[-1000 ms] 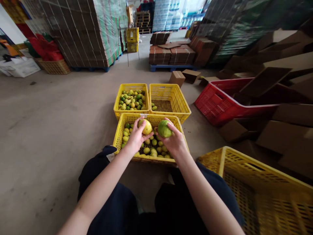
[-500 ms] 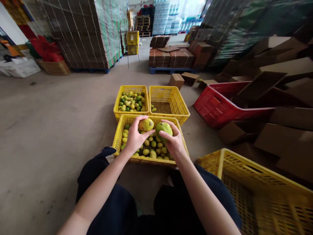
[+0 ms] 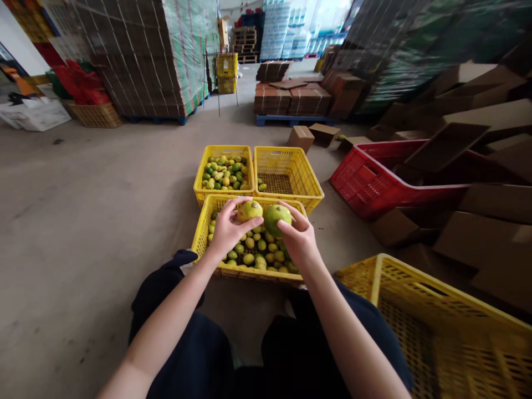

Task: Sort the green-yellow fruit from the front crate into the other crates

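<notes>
Fruits held: two, one per hand. Yellow fruit point(image 3: 250, 211) in left hand point(image 3: 226, 231), green fruit point(image 3: 276, 218) in right hand point(image 3: 298, 239), side by side and nearly touching, raised just above near crate point(image 3: 200, 235).

Yellow crates counted: four. Near crate directly under both hands, part-filled with small yellow and green fruit. Beyond the hands, two more side by side: full crate point(image 3: 198, 179) past the left hand, heaped with fruit; sparse crate point(image 3: 307, 180) past the right hand, with only a few fruits in its left corner. Fourth crate point(image 3: 376, 278) close by the right forearm, blurred, contents not clear.

One red crate point(image 3: 361, 180) farther out to the right of the right hand, with cardboard point(image 3: 451, 138) lying across it and more flattened boxes piled beyond. Two small cartons point(image 3: 301, 136) on the floor point(image 3: 91, 188) past the sparse crate. Far beyond both hands, wrapped pallet stacks point(image 3: 141, 55) and a low pallet of brown cartons point(image 3: 291, 97). Nothing between hands and near crate.

Left hand: fingers curled around yellow fruit from the left and below, thumb across the near side, closed on it. Right hand: fingers arched over green fruit, thumb underneath, gripping it firmly. Dark-trousered knees point(image 3: 178, 310) below both forearms.
</notes>
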The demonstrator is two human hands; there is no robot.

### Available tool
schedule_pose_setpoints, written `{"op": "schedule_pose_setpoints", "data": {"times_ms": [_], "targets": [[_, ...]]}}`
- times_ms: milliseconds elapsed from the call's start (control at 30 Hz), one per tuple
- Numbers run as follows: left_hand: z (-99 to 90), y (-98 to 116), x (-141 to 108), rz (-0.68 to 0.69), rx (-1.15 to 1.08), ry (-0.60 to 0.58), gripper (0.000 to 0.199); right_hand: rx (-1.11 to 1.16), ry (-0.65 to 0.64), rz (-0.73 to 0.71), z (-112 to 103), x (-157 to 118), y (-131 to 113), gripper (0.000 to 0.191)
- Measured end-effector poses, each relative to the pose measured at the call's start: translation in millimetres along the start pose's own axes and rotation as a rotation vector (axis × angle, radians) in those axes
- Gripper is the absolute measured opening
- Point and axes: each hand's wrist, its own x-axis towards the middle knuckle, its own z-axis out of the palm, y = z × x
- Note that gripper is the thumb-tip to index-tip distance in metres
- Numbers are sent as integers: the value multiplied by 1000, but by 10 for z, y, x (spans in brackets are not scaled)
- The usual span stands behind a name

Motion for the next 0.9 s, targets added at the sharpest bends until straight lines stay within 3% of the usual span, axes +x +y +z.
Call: {"op": "schedule_pose_setpoints", "data": {"times_ms": [167,267,367,500,700,900], "targets": [[-13,40,53,-474,-378,138,33,324,-17,298,5,49,-57,30],[-62,70,65,-612,-694,35,36,430,-1,368,-14,71,-54,29],[-82,69,54,-627,-1031,-109,36,541,41,370,-9,60,-30,28],[-1,24,59,-658,-1262,-12,27,683,117,398,59,29,0,25],[161,16,93,-623,-1288,64,22,761,32,325,173,25,49,26],[256,-63,127,-499,-1256,176,28,842,65,245,315,95,82,26]]}}
